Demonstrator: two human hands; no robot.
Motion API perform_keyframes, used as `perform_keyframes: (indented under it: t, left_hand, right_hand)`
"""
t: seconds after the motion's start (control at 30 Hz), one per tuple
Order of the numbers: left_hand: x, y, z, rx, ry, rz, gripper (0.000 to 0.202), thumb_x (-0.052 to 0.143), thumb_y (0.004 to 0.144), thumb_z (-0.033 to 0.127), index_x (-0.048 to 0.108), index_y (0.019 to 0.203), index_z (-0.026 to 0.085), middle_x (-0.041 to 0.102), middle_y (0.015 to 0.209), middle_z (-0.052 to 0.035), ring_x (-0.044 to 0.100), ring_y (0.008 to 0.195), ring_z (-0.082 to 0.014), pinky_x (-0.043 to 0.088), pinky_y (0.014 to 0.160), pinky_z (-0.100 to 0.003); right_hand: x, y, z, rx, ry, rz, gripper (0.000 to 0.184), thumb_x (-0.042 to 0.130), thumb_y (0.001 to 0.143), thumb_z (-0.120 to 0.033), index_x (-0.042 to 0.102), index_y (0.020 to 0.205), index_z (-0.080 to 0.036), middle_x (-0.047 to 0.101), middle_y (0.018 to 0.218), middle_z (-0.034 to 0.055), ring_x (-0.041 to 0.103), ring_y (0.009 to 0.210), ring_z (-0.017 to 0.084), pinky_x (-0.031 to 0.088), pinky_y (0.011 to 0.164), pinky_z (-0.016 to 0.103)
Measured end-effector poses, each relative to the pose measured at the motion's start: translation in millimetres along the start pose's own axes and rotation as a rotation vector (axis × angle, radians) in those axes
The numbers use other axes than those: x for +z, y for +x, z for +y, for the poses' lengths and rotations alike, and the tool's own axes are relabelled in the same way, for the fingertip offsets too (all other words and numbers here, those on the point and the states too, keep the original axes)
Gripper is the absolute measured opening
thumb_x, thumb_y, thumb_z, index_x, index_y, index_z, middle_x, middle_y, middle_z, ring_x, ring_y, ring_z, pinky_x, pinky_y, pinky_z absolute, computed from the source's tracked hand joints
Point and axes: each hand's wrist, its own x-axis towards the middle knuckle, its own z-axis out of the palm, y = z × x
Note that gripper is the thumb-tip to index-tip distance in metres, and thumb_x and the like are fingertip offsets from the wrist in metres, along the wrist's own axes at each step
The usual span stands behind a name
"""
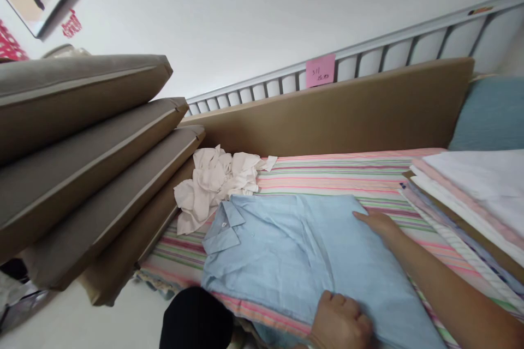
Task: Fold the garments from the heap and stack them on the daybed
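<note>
A light blue collared shirt point(282, 245) lies partly folded on the striped bedding, its collar pointing left. My right hand point(379, 226) reaches in from the right and grips the shirt's far edge, with the thumb on top and the other fingers mostly hidden. Near the front edge, my left hand point(341, 322) is curled closed against the cloth; its fingertips are hidden. Beyond the collar rests a crumpled cream garment point(216, 177).
Folded clothes point(483, 191) are stacked at the right, by a teal pillow point(491, 112). Thick brown cushions point(94, 174) lean in from the left. A padded headboard point(339, 112) backs the striped bedding point(311, 172); a pink note point(320, 71) sits above. My dark-clothed knee point(196, 319) shows below.
</note>
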Motion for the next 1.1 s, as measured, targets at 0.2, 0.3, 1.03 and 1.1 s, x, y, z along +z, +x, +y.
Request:
perform_keyframes:
  t: [0.2,0.3,1.03,1.1]
  left_hand:
    - [5.4,2,0,-0.007,-0.069,-0.086,0.022,0.038,0.088,0.03,0.051,0.076,0.018,0.054,0.075,-0.0029,0.048,0.07,-0.0146,0.03,0.058,-0.03]
    - [-1.1,1,-1,-0.02,-0.14,-0.144,0.03,0.043,0.084,0.046,0.054,0.078,0.019,0.057,0.078,-0.0028,0.051,0.075,-0.0168,0.036,0.063,-0.032]
    - [-63.7,-94,-144,-0.72,-0.41,0.402,0.043,0.047,0.082,0.024,0.047,0.125,0.019,0.046,0.135,-0.0113,0.039,0.127,-0.0209,0.031,0.106,-0.044]
    - [-81.9,-128,-187,-1.084,-0.409,0.612,0.042,0.052,0.076,0.027,0.053,0.116,0.014,0.054,0.126,-0.0141,0.046,0.12,-0.0232,0.035,0.103,-0.04]
  right_hand:
    - [10,8,-1,-0.014,-0.25,0.019,0.05,0.04,0.085,-0.039,0.056,0.12,-0.008,0.061,0.109,0.0243,0.059,0.095,0.031,0.039,0.071,0.036]
    - [9,4,-4,-0.028,-0.318,0.006,0.051,0.044,0.083,-0.039,0.054,0.121,-0.006,0.062,0.107,0.0236,0.06,0.093,0.032,0.042,0.072,0.037]
    - [72,-160,27,-0.692,-0.62,0.109,0.047,0.04,0.085,-0.044,0.053,0.125,-0.024,0.042,0.138,0.0097,0.034,0.13,0.029,0.027,0.103,0.053]
    - [78,-172,26,-0.717,-0.59,0.075,0.048,0.039,0.086,-0.045,0.049,0.128,-0.026,0.039,0.141,0.0074,0.032,0.131,0.027,0.026,0.104,0.051]
